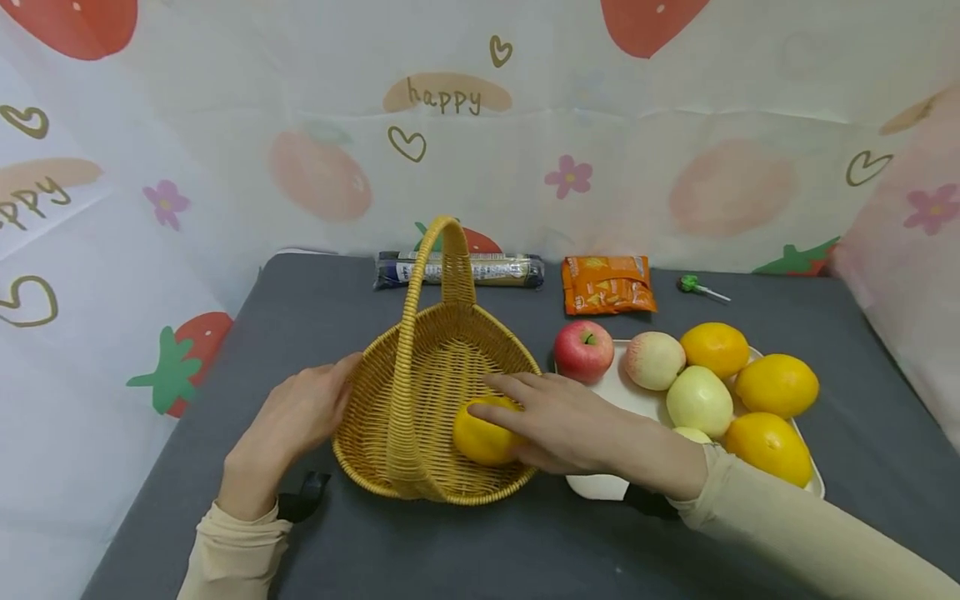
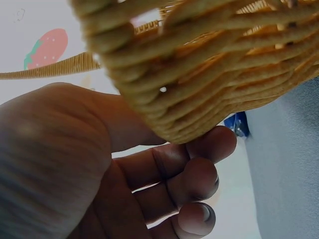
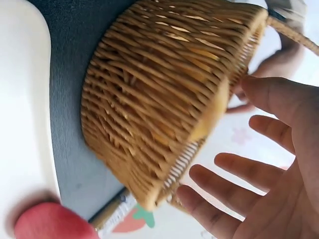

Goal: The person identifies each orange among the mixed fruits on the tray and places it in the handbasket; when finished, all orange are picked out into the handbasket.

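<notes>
A yellow wicker basket [image 1: 438,417] with a tall arched handle stands in the middle of the table. My left hand [image 1: 303,412] grips its left rim; in the left wrist view the fingers [image 2: 202,179] curl at the basket's woven side. Inside, at the right, sits a yellow, lemon-like fruit [image 1: 482,435]. My right hand [image 1: 566,421] is over the basket's right rim, its fingers spread loosely over and beside that fruit. In the right wrist view the fingers [image 3: 249,169] are extended and apart, and the fruit [image 3: 212,117] shows behind the rim.
To the right, a white tray [image 1: 600,487] bears a red apple [image 1: 583,352], a peach [image 1: 655,361], pale green fruits [image 1: 699,402] and several yellow fruits [image 1: 776,386]. Behind lie a long wrapped packet [image 1: 498,269], an orange snack bag [image 1: 609,285] and a green lollipop [image 1: 688,284].
</notes>
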### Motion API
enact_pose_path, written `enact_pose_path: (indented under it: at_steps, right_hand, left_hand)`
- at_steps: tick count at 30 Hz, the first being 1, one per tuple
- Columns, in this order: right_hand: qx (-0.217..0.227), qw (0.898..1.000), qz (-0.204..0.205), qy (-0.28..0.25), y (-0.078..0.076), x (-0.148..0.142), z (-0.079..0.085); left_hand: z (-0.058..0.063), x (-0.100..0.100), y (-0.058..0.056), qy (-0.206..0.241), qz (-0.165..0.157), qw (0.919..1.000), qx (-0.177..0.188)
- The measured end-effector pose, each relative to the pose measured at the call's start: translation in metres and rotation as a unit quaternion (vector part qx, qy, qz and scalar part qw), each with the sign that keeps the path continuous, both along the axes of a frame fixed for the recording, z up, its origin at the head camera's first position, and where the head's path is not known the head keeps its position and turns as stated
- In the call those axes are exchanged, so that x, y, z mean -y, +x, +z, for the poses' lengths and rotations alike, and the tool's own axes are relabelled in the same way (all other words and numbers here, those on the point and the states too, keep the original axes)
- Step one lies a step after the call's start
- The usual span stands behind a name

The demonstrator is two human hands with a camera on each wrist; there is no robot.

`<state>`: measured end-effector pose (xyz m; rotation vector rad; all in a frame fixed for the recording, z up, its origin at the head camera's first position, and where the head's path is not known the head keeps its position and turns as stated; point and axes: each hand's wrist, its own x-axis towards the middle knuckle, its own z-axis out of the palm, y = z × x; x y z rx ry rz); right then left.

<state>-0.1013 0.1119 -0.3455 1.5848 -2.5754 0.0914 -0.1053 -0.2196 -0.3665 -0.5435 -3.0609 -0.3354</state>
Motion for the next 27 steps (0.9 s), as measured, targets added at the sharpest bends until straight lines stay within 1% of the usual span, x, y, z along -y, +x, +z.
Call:
enact_pose_path:
  at_steps: [3, 8, 13, 17, 18, 22, 27]
  right_hand:
    - [-0.004, 1.000, -0.006, -0.020, 0.001, -0.009, 0.007]
    - [-0.029, 0.997, -0.014, -0.069, 0.003, -0.037, 0.016]
    - [-0.060, 0.989, -0.033, -0.128, 0.006, -0.069, 0.028]
    - [-0.078, 0.982, -0.061, -0.164, 0.010, -0.094, 0.036]
    - [-0.080, 0.980, -0.069, -0.169, 0.012, -0.101, 0.036]
    - [-0.084, 0.974, -0.127, -0.165, 0.022, -0.130, 0.034]
    - [-0.069, 0.964, -0.217, -0.139, 0.037, -0.169, 0.022]
  left_hand:
    - [0.001, 0.003, 0.000, -0.001, 0.002, 1.0000, 0.001]
    - [-0.001, 0.003, -0.001, 0.004, -0.001, 1.0000, 0.001]
    - [0.000, 0.002, -0.001, 0.010, -0.003, 0.9999, -0.002]
    - [0.000, 0.003, -0.001, 0.010, -0.004, 0.9999, -0.005]
    - [0.000, 0.003, -0.001, 0.010, -0.004, 0.9999, -0.006]
    - [0.000, 0.003, -0.002, 0.010, -0.002, 0.9999, -0.004]
    - [-0.001, 0.004, -0.001, 0.010, -0.001, 0.9999, -0.003]
